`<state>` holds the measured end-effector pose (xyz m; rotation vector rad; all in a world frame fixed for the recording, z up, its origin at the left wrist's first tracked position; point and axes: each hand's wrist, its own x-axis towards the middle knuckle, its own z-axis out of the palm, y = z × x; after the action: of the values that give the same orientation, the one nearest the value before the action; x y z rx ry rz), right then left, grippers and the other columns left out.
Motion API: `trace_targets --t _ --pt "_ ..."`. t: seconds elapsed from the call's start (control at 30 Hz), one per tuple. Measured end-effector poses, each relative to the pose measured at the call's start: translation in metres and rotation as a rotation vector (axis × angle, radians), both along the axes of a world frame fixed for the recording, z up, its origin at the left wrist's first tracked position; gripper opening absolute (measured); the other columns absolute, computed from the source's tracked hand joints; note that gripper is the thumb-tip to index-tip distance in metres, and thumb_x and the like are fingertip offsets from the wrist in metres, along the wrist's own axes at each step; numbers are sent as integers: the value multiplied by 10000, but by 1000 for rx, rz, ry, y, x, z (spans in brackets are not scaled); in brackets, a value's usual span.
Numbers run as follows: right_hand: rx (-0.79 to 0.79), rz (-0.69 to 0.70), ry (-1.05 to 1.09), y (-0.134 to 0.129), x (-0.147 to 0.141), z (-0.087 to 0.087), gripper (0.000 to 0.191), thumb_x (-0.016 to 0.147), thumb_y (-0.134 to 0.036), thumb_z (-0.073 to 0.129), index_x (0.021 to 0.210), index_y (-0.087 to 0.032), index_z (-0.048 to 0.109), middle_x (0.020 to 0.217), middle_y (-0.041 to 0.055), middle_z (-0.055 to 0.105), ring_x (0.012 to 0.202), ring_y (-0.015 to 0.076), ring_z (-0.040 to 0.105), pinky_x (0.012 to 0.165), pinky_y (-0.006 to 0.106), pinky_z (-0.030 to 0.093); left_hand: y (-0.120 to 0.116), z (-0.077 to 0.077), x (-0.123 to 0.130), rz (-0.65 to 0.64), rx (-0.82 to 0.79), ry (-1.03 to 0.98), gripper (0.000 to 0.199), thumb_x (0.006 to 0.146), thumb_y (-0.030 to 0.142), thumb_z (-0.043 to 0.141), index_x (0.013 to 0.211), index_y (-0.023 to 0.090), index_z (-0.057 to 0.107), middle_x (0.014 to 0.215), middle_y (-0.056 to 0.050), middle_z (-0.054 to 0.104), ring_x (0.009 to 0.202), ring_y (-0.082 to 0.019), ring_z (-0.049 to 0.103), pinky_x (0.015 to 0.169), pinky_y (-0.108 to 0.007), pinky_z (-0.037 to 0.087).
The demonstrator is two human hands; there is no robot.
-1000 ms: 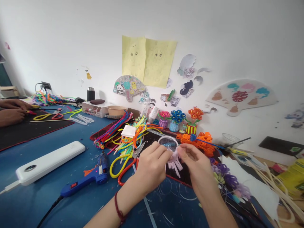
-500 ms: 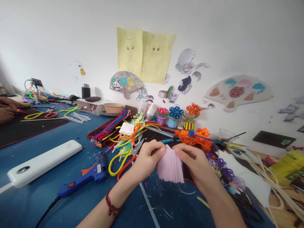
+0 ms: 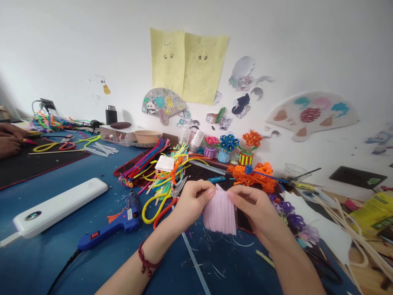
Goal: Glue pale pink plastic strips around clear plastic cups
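Observation:
A pale pink ribbed piece [image 3: 220,213], made of strips side by side, hangs upright above the blue table. My left hand [image 3: 198,200] pinches its upper left edge between thumb and fingers. At the upper right edge, my right hand [image 3: 250,203] grips it the same way. Yellow-and-red-handled scissors [image 3: 173,198] lie just left of my left hand, partly hidden by it. Further left rests a blue glue gun [image 3: 123,221]. Beneath the pink piece, thin clear threads are scattered on the table.
A white power bank [image 3: 61,207] lies at the left. Colourful pipe cleaners [image 3: 168,172] are piled behind my left hand. Orange flowers [image 3: 259,176] and small flower pots [image 3: 225,153] stand behind. Another person's hands [image 3: 10,139] are at the far left. Purple flowers [image 3: 291,217] lie right.
The camera view has shifted slightly. Both hands still hold the pink piece, which shows a little more squarely to the camera.

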<state>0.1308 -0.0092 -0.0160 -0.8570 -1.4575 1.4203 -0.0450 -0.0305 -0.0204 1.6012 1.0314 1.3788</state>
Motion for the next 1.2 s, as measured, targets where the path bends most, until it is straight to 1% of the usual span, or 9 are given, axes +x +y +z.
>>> trace_targets --t 0.17,0.33,0.5,0.67,0.8,0.93,1.03,1.13,1.2 --pt "-1 11 -28 0 1 2 317 706 -466 815 680 -162 728 706 15 637 682 131 514 638 232 414 -1 3 -1 5 13 42 256 786 333 533 601 159 566 566 35 426 568 -117 355 562 -255 271" --pt "28 2 -69 -1 1 1 281 687 -435 831 687 -170 737 704 14 650 680 133 527 642 235 425 -1 4 -1 41 27 72 227 764 303 538 597 155 581 593 11 493 611 -136 404 592 -266 288" --pt "19 -43 -61 -2 -2 0 285 716 -455 811 746 -176 758 731 26 689 705 150 562 670 246 445 0 3 -2 43 0 46 251 779 329 528 593 161 545 567 38 414 564 -113 347 558 -257 257" --pt "20 -26 -73 -3 -2 1 296 691 -451 829 768 -176 752 775 32 699 732 157 594 692 248 471 -1 2 -2 35 -32 18 252 773 333 547 600 151 569 585 35 429 560 -106 344 543 -251 245" --pt "9 81 -92 -6 1 3 317 665 -416 856 840 -187 726 792 20 676 764 170 607 708 261 494 -2 1 -2 37 -57 -15 258 778 343 548 615 147 584 594 28 446 564 -108 352 537 -248 245" --pt "32 172 -120 -7 3 6 418 630 -387 885 949 -197 694 902 23 661 823 177 600 747 272 492 -3 0 -3 44 -76 -48 256 774 351 552 622 148 588 598 22 458 565 -110 353 531 -247 245" --pt "73 239 -134 -5 5 7 495 644 -423 876 1038 -201 676 985 48 658 843 186 595 773 297 497 -3 1 -3 35 -90 -62 269 770 368 563 617 149 589 594 23 455 561 -109 353 527 -246 245" --pt "78 337 -95 -3 9 7 615 650 -497 860 1159 -223 650 1099 77 651 931 216 605 809 319 501 -3 2 -3 32 -101 -71 288 767 389 577 612 147 583 586 26 438 561 -107 351 524 -244 238" --pt "58 322 -65 -2 11 6 646 686 -581 803 1204 -231 640 1163 99 646 1021 249 602 881 356 493 -3 3 -3 33 -107 -76 296 762 399 585 609 145 577 582 28 421 564 -107 347 521 -242 230"
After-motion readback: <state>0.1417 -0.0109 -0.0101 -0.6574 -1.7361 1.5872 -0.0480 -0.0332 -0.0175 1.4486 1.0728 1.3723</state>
